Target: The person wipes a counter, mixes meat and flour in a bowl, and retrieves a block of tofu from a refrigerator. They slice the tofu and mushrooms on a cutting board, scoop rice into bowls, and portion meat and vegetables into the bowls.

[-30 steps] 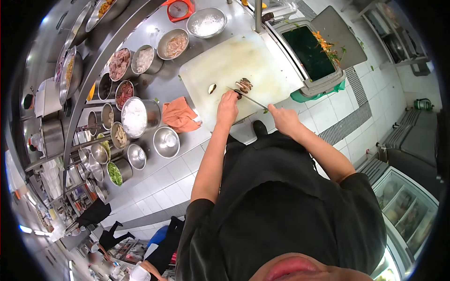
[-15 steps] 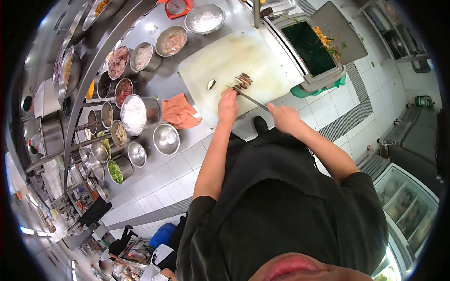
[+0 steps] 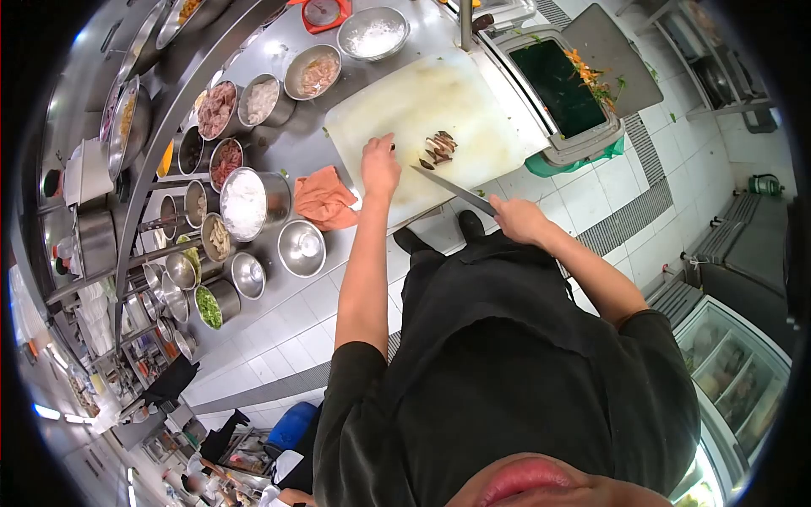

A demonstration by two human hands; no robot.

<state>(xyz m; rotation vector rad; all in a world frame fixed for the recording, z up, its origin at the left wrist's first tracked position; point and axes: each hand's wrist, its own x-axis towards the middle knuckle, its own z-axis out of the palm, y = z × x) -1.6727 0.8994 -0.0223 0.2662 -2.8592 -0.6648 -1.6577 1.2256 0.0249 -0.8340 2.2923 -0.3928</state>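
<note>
My left hand (image 3: 380, 166) is on the left part of the white cutting board (image 3: 405, 97). Its fingers close around a small dark-edged mushroom piece (image 3: 392, 147), mostly covered by the hand. In my right hand (image 3: 518, 219) is the handle of a knife (image 3: 456, 189). The blade points left over the board's near edge, apart from the food. Several dark-rimmed mushroom slices (image 3: 440, 145) lie in a small loose pile just beyond the knife tip.
An orange cloth (image 3: 323, 198) lies left of the board, beside an empty steel bowl (image 3: 302, 248). Several steel containers of meat and a pot of white powder (image 3: 243, 203) stand further left. A bin (image 3: 553, 89) with scraps at its rim is on the right.
My left hand has moved left from the sliced mushrooms to the separate piece. My right hand has drawn the knife back toward me, off the slices.
</note>
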